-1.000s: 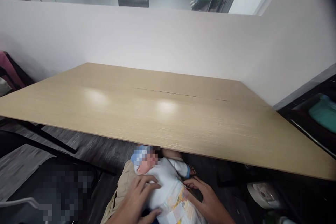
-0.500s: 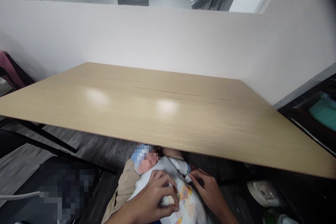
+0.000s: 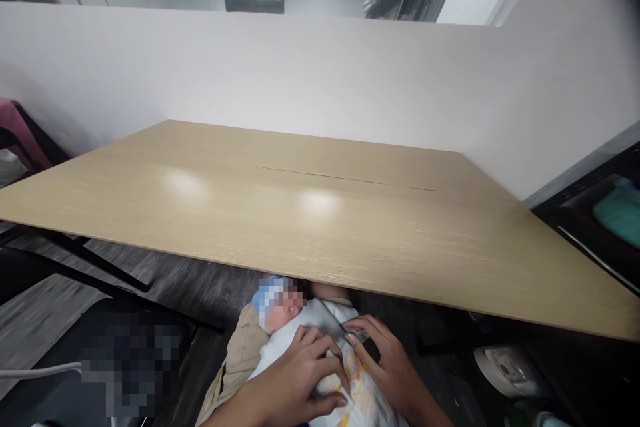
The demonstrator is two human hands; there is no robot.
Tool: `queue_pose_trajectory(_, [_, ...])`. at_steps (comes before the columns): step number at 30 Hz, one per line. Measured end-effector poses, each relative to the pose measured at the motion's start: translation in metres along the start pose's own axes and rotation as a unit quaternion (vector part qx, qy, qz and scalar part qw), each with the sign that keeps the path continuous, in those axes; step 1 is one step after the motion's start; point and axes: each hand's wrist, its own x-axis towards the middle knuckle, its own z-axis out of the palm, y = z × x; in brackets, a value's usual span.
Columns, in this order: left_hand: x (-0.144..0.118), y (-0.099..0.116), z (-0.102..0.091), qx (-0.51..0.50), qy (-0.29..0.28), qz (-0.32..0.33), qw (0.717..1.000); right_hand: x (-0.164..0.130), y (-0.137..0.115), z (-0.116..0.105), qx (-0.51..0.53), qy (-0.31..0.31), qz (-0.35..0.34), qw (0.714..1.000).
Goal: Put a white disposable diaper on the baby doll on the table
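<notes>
A small figure, a baby or a baby doll, lies on its back on my lap. It wears a blue and white cap [image 3: 265, 297] and a white top [image 3: 313, 313], and its face is blurred out. A white cloth [image 3: 357, 373] with a yellow and orange print covers its lower body. My left hand [image 3: 313, 370] rests over its middle, with thumb and forefinger closed on a fold of the cloth. Near the figure's arm, my right hand [image 3: 383, 357] has its thumb and fingertips close together at the cloth's upper edge. The figure's hand is hidden.
A light wooden table [image 3: 310, 227] spans the view just beyond the figure, its front edge above the cap. At the left stands a black chair [image 3: 55, 353] with a pale cable [image 3: 40, 372]. A white rounded object [image 3: 505, 370] stands low at the right.
My right hand has moved left and inward onto the figure's chest side, bringing the cloth's edge along. The figure's cuff and hand have gone out of sight. My left hand has barely shifted.
</notes>
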Motion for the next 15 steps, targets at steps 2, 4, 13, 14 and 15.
queue_pose_trajectory(2, [0.002, 0.002, 0.002, -0.003, 0.01, -0.005, 1.0, -0.001, 0.0, 0.001, 0.003, -0.006, -0.004, 1.0])
queue_pose_trajectory(4, [0.002, 0.004, 0.001, -0.007, 0.014, -0.004, 1.0, -0.001, -0.003, -0.001, 0.006, -0.006, -0.005, 1.0])
queue_pose_trajectory(13, [-0.02, -0.004, -0.036, -0.083, -0.161, 0.031, 0.983, 0.0, -0.057, -0.007, -0.021, -0.137, -0.044, 0.989])
queue_pose_trajectory(14, [-0.022, -0.008, -0.033, -0.078, -0.19, 0.042, 0.978, -0.002, -0.058, -0.007, -0.041, -0.142, -0.046, 0.988])
queue_pose_trajectory(15, [-0.022, -0.011, -0.028, -0.076, -0.214, 0.055, 0.972, -0.004, -0.057, -0.009, -0.06, -0.143, -0.048, 0.987])
